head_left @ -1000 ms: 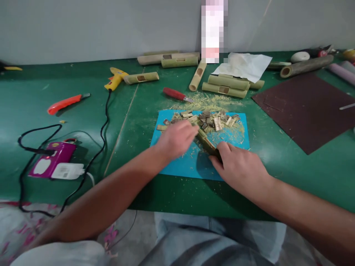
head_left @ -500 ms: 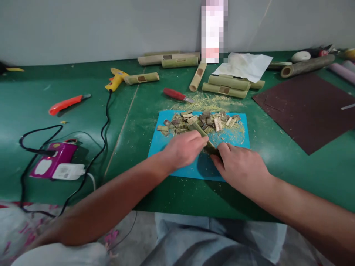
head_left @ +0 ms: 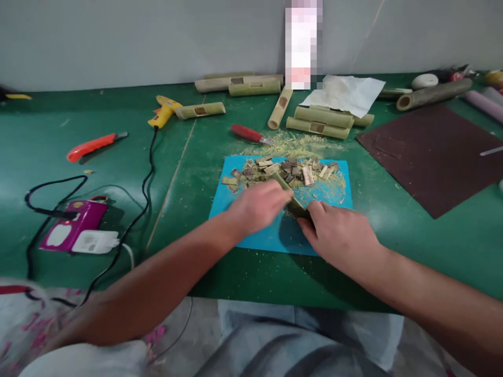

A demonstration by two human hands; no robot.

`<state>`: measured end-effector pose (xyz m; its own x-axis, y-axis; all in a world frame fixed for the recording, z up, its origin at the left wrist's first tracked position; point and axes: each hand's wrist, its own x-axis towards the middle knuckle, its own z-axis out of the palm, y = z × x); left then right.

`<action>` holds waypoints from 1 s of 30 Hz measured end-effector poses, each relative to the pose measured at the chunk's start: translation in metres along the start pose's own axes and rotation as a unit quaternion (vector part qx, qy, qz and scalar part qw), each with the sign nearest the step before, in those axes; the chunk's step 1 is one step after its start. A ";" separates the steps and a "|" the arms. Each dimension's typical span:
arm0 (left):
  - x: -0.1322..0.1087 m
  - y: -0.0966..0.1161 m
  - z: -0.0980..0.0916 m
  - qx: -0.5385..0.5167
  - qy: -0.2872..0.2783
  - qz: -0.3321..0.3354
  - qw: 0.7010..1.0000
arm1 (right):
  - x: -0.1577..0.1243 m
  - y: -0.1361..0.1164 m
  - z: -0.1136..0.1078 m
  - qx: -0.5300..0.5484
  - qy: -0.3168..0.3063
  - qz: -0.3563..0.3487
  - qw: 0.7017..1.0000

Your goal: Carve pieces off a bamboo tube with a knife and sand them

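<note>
A green bamboo tube (head_left: 298, 207) lies slantwise over a blue sheet (head_left: 267, 242). My right hand (head_left: 346, 230) is closed round its near end. My left hand (head_left: 265, 205) is closed in a pinch against the tube's left side, and whatever its fingers hold is hidden. Just beyond both hands, cut bamboo pieces (head_left: 307, 175) and shavings are heaped on the sheet. A red-handled chisel-like tool (head_left: 247, 132) rests behind the heap, its blade tip among pale dust.
Several bamboo tubes, some notched (head_left: 317, 128), lie at the back beside a white paper (head_left: 343, 94). A dark brown sheet (head_left: 432, 157) is on the right. To the left are a yellow glue gun (head_left: 165, 111), an orange cutter (head_left: 92, 147) and a purple power strip (head_left: 74, 226) with cables.
My left hand has shifted slightly left and toward me along the bamboo tube, and is a little blurred. My right hand keeps its grip. The view has moved very slightly.
</note>
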<state>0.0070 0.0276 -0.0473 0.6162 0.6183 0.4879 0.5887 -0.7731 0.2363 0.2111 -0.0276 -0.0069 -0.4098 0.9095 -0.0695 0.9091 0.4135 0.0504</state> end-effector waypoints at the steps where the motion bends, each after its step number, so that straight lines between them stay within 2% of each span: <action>1: 0.000 0.000 0.000 0.011 0.035 -0.017 0.999 | 0.000 0.000 0.000 0.000 0.000 0.000 1.000; 2: 0.001 0.000 -0.001 0.019 0.057 -0.030 0.998 | 0.000 0.000 0.000 0.000 -0.002 0.000 1.000; 3: 0.001 0.000 -0.001 0.026 0.056 -0.036 0.997 | 0.000 0.000 0.000 0.001 -0.003 0.001 1.000; 5: 0.002 -0.001 -0.001 0.012 0.006 -0.003 1.000 | 0.000 -0.001 -0.001 0.002 -0.005 -0.001 1.000; 6: 0.002 -0.001 -0.001 0.009 0.003 0.006 1.000 | 0.000 -0.001 -0.001 0.001 -0.004 -0.001 1.000; 9: 0.003 -0.003 0.000 0.041 0.068 -0.028 0.996 | 0.000 0.000 0.000 -0.001 0.002 0.001 1.000; 10: 0.003 -0.004 0.000 0.039 0.064 -0.012 0.997 | 0.000 0.000 0.000 -0.001 0.003 -0.001 1.000; 12: 0.003 -0.006 0.000 0.012 0.012 0.011 1.000 | 0.000 0.000 0.000 0.002 0.000 -0.001 1.000; 16: 0.002 -0.006 -0.001 0.046 0.068 -0.025 0.996 | 0.002 0.000 -0.001 0.009 -0.011 0.004 1.000; 19: 0.002 -0.004 0.000 0.020 0.006 0.002 1.000 | 0.002 0.000 -0.001 0.012 -0.017 0.003 1.000; 23: 0.002 0.000 0.000 0.048 0.054 -0.032 0.997 | 0.001 0.000 0.001 0.013 -0.008 0.006 1.000; 25: 0.002 0.001 0.000 0.036 -0.008 -0.012 0.999 | 0.001 0.001 0.001 0.013 -0.008 0.003 1.000; 26: 0.002 0.000 0.000 0.030 -0.010 -0.001 0.999 | 0.000 0.001 0.001 0.014 -0.007 0.002 1.000; 29: 0.002 -0.003 0.000 0.064 0.053 -0.043 0.996 | 0.000 0.001 0.000 0.014 -0.003 0.008 1.000; 30: 0.002 -0.004 0.000 0.063 0.046 -0.037 0.996 | 0.000 0.001 0.000 0.014 -0.004 0.008 1.000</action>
<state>0.0058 0.0313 -0.0474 0.5221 0.6521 0.5497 0.6946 -0.6991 0.1696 0.2121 -0.0270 -0.0072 -0.3951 0.9153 -0.0778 0.9172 0.3979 0.0228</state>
